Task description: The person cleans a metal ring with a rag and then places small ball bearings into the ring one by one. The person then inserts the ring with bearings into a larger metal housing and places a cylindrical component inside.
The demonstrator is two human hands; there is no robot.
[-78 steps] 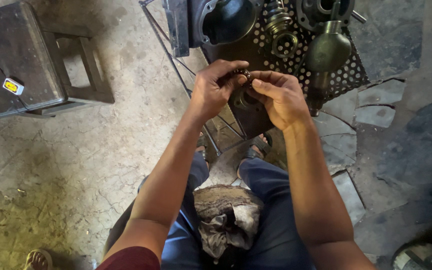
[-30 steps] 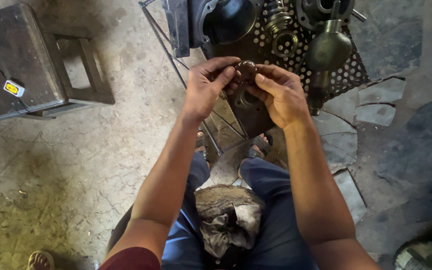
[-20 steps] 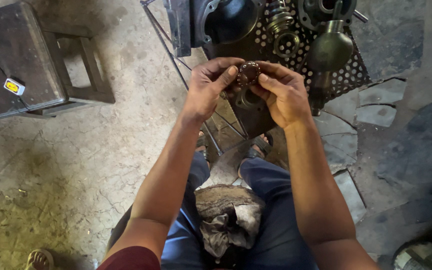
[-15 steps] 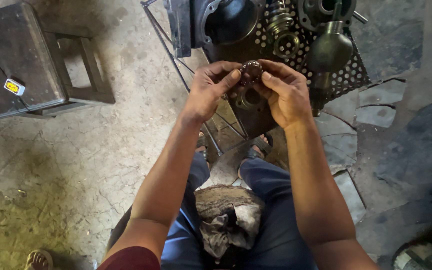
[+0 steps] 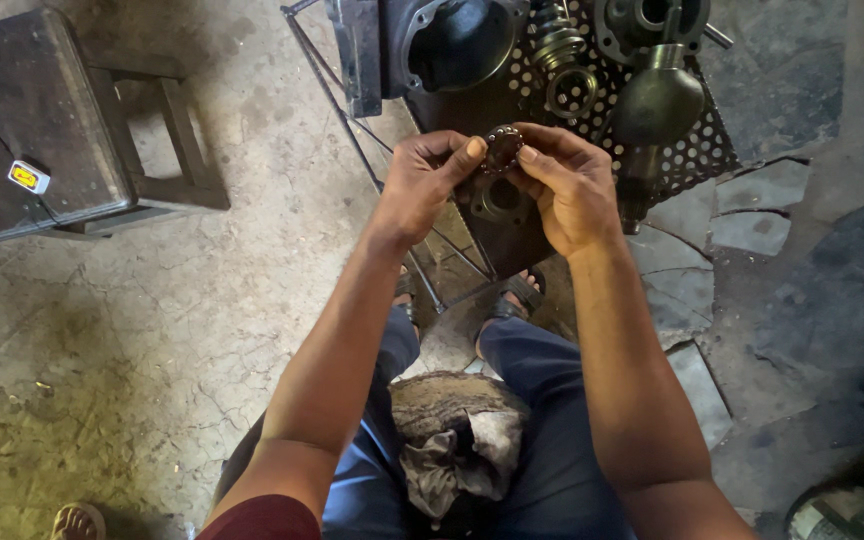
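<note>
**Small round bearing being held up between both hands**

The bearing (image 5: 502, 148) is sitting pinched at its rim between the fingertips of the left hand (image 5: 422, 185) and the right hand (image 5: 567, 185). It is a dark, greasy ring with a circle of small pale balls showing around its face. It is being held face up, above a perforated metal tray (image 5: 697, 150).

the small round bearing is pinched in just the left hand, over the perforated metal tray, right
Not quite. The head view shows both hands holding it: the small round bearing is pinched between fingers of the left hand and the right hand, over the perforated metal tray.
</note>
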